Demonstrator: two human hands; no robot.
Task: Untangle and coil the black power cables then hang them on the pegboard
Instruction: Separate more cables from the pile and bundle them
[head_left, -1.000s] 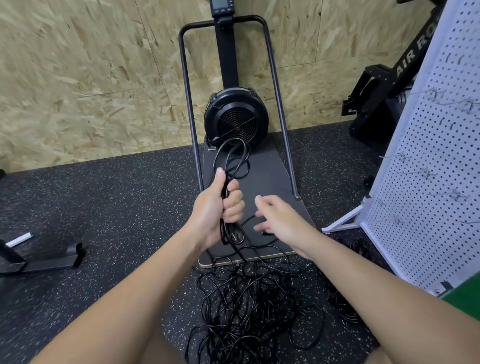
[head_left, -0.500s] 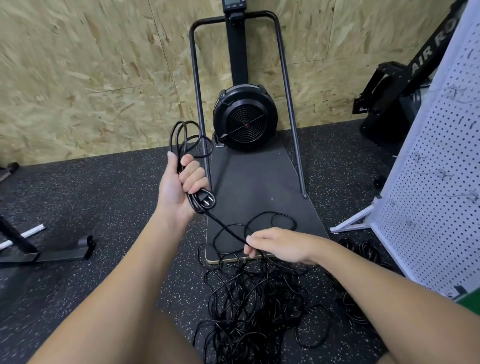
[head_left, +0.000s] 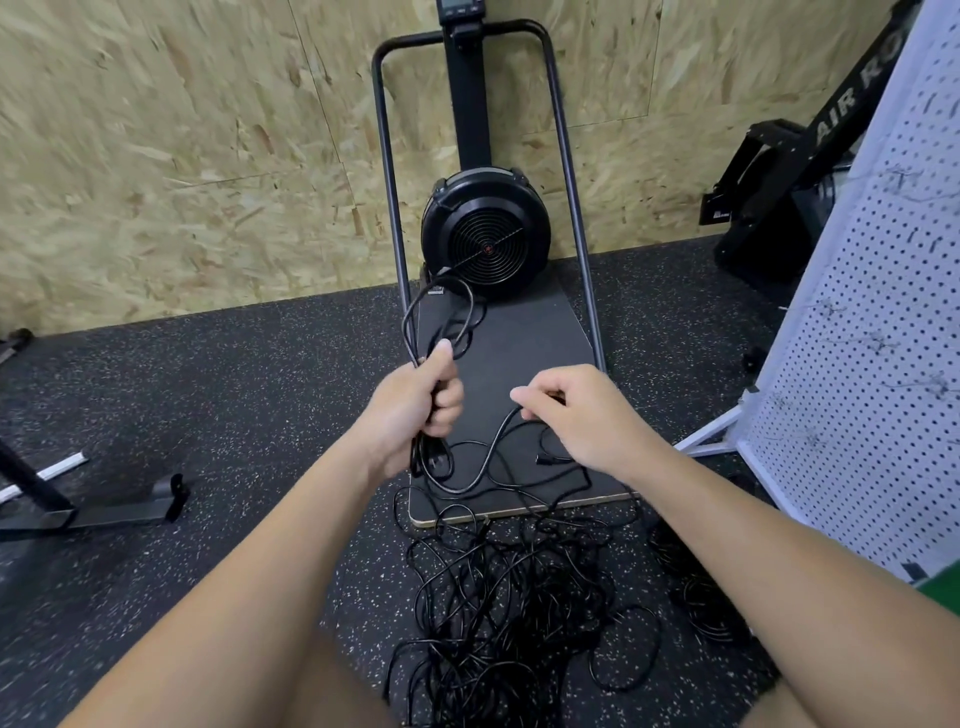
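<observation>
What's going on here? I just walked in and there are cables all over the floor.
A person is coiling black power cables by hand. The left hand grips a few finished loops of one cable, its plug hanging below the fist. The right hand pinches the same cable's loose run to feed the next loop. A big tangled pile lies on the floor in front of them, and nothing hangs on the white pegboard at the right yet.

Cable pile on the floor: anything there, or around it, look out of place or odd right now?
Yes: the cable pile is a knotted heap sprawling on the rubber floor and over the platform edge. The left hand grips a few coiled loops; the right hand pinches the trailing cable. No cables visibly hang on the pegboard.
</observation>
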